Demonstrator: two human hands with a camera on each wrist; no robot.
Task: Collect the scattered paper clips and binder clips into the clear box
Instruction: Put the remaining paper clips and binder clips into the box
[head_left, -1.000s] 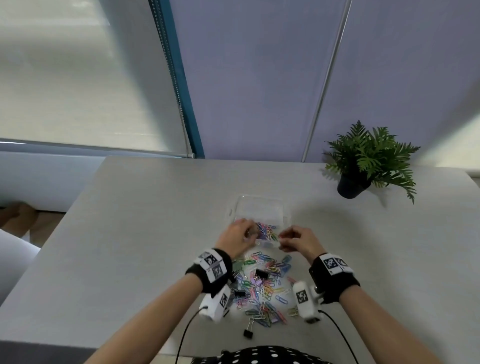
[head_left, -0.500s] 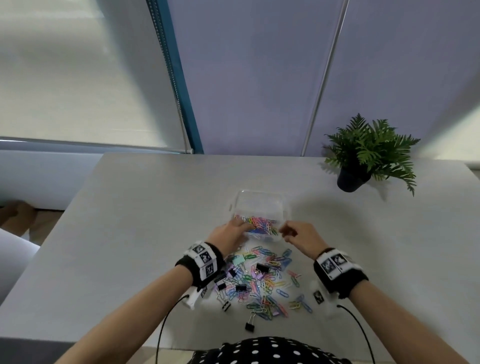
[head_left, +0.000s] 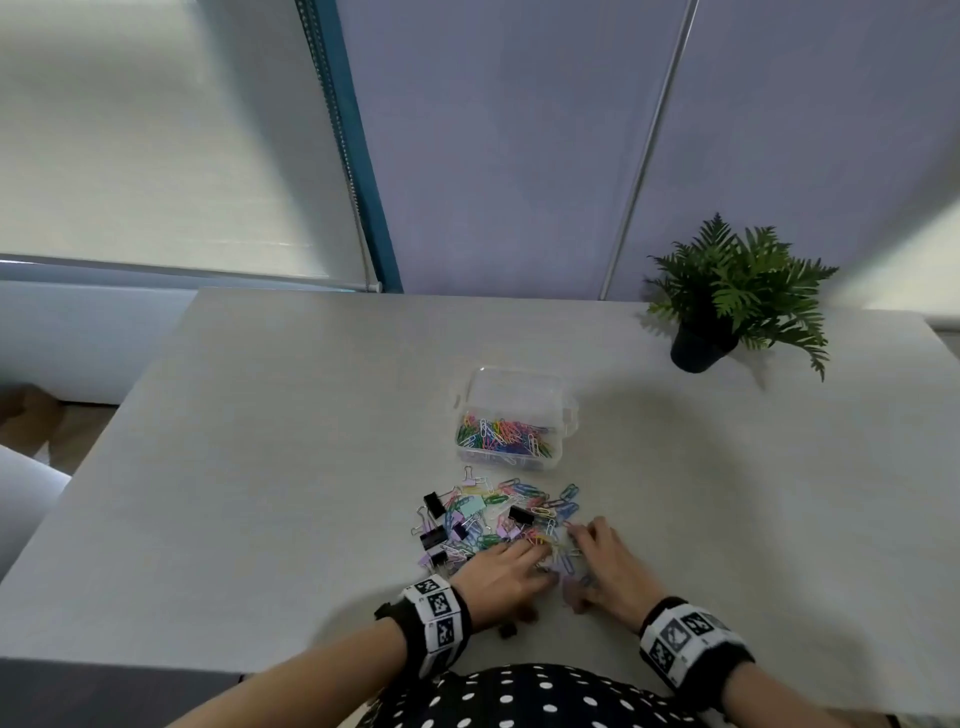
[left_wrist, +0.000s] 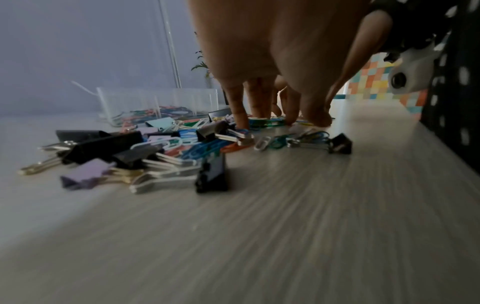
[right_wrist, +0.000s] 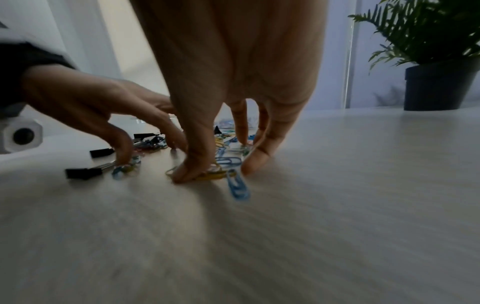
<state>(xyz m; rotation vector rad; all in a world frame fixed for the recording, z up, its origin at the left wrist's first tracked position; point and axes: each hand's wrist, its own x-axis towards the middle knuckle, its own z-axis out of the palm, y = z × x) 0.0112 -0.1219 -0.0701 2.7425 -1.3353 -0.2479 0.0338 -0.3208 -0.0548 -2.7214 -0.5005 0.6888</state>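
Observation:
The clear box (head_left: 515, 375) stands open at mid-table with several coloured paper clips on its floor; it also shows in the left wrist view (left_wrist: 155, 98). In front of it lies a loose pile of paper clips and binder clips (head_left: 493, 514), some black (left_wrist: 103, 148). My left hand (head_left: 530, 558) rests on the pile's near part, fingertips (left_wrist: 262, 115) down on paper clips. Beside it, my right hand (head_left: 582, 540) presses spread fingers onto clips, its thumb (right_wrist: 187, 172) on a yellow one. A blue paper clip (right_wrist: 237, 185) lies just in front of that hand.
A potted fern (head_left: 737, 291) in a dark pot (head_left: 696, 348) stands at the table's back right. A small black binder clip (head_left: 506, 630) lies apart near the table's front edge, close to my body. A window blind and wall run behind the table.
Both hands have drawn back from the box's front rim toward me and come down on the near part of the pile. More paper clips now lie in the box.

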